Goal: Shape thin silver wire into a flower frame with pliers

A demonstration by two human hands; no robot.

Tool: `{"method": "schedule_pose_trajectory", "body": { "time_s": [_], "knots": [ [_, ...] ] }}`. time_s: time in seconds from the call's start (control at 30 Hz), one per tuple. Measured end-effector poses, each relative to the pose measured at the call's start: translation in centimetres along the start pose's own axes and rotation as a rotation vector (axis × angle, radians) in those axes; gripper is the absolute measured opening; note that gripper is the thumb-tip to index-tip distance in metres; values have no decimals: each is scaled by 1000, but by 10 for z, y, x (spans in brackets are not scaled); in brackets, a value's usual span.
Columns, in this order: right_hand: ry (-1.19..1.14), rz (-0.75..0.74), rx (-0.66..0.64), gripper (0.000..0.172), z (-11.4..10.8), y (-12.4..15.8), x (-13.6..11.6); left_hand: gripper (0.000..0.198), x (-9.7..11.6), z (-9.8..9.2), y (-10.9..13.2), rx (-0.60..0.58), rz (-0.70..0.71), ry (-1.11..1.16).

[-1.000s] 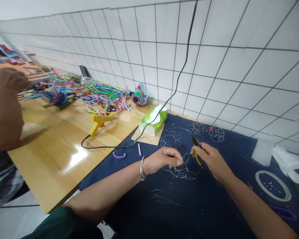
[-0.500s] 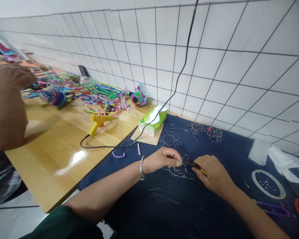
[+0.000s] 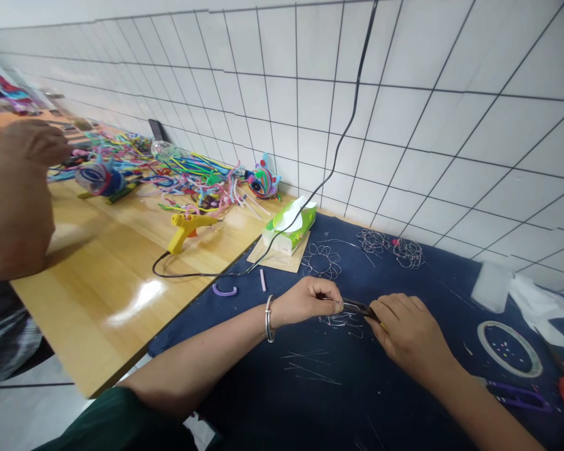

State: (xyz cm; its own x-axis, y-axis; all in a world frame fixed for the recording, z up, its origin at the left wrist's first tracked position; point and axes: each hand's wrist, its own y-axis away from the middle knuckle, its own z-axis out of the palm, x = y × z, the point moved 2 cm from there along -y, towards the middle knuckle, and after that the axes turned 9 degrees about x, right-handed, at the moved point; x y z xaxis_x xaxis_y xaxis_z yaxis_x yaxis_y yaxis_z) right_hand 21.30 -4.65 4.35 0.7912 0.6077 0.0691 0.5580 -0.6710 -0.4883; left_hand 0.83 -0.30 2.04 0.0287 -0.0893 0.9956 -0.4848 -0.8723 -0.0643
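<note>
My left hand [image 3: 313,299] pinches a thin silvery wire piece [image 3: 342,321] between thumb and fingertips; its loops hang just above the dark blue cloth [image 3: 244,388]. Wrapped in my right hand [image 3: 407,326] are dark-jawed pliers [image 3: 357,307] with a bit of yellow handle showing. The jaws point left and meet the wire close to my left fingertips. Behind my hands lies a flower-shaped wire ring [image 3: 322,261]. Loose straight wires [image 3: 313,366] are scattered in front.
A yellow glue gun [image 3: 188,230] rests on the wooden table, its cord crossing near a tissue pack [image 3: 291,225]. Coiled wire bundles [image 3: 407,252] lie at the back. On the right are a ring-shaped dish [image 3: 510,349] and purple-handled scissors [image 3: 519,396]. Another person's arm [image 3: 21,207] leans at far left.
The pliers have swung level and their jaws have come closer to my left fingertips. The upright wire loop has dropped or turned out of sight. My left hand stays nearly in place.
</note>
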Motion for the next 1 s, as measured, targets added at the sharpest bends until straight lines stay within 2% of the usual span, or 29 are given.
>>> {"method": "schedule_pose_trajectory", "body": {
  "time_s": [0.33, 0.73, 0.83, 1.0],
  "knots": [
    [2, -19, 35, 14, 1, 5, 3, 18, -2, 3, 2, -79, -24, -107],
    [-25, 32, 27, 15, 3, 4, 2, 18, 1, 5, 1, -70, -3, -75],
    [-33, 40, 15, 17, 3, 4, 0, 15, 2, 5, 2, -36, 7, -79],
    [-48, 95, -1, 20, 3, 6, -3, 13, 4, 4, 2, 98, 49, -113]
  ]
}}
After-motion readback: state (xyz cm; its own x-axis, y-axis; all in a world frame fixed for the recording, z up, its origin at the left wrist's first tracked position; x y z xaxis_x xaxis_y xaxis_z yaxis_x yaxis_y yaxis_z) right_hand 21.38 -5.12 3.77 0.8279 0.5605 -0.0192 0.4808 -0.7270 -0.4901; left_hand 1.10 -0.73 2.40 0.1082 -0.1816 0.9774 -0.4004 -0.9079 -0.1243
